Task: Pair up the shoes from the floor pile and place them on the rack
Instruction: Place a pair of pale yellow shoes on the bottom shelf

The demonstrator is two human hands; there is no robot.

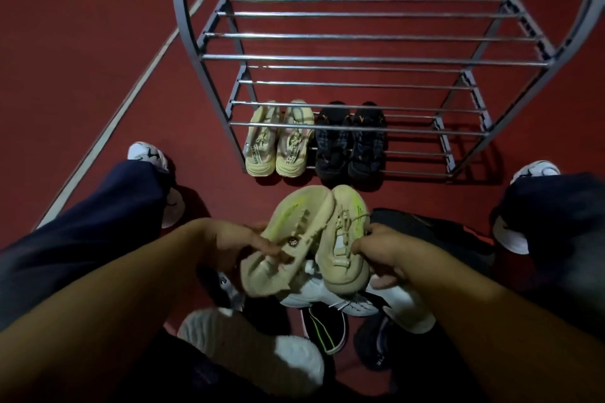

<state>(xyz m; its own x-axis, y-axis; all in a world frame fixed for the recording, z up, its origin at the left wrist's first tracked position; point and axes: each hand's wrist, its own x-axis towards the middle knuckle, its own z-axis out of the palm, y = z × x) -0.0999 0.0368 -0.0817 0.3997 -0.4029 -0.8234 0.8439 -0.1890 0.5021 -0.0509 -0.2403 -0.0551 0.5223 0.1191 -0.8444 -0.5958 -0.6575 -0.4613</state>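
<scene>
Beige in both hands: our left hand (pixel 252 243) grips one beige shoe (pixel 288 242) turned on its side, sole showing with a green-yellow tint, fingers curled across the middle. Our right hand (pixel 381 252) pinches the second beige shoe (pixel 347 238) at the laces, thumb under the heel end. Both shoes touch along their toes and hang above the pile (pixel 327 301) between our legs.

Down in that pile we see a white sneaker (pixel 330 296) right under the held pair, a black shoe with a green stripe (pixel 322 330) below it, a white-soled shoe (pixel 255 343) nearer us on the left, and dark shoes on the right, too dim to sort out.

Ahead stands the grey rack (pixel 360 58) on the red floor (pixel 82 42). Its bottom tier holds a cream pair (pixel 278 140) at the left end and, just beside it, a black pair (pixel 350 143), toes pointing away from us. Upper tiers show only bars. Our own white trainers sit wide on either side.
</scene>
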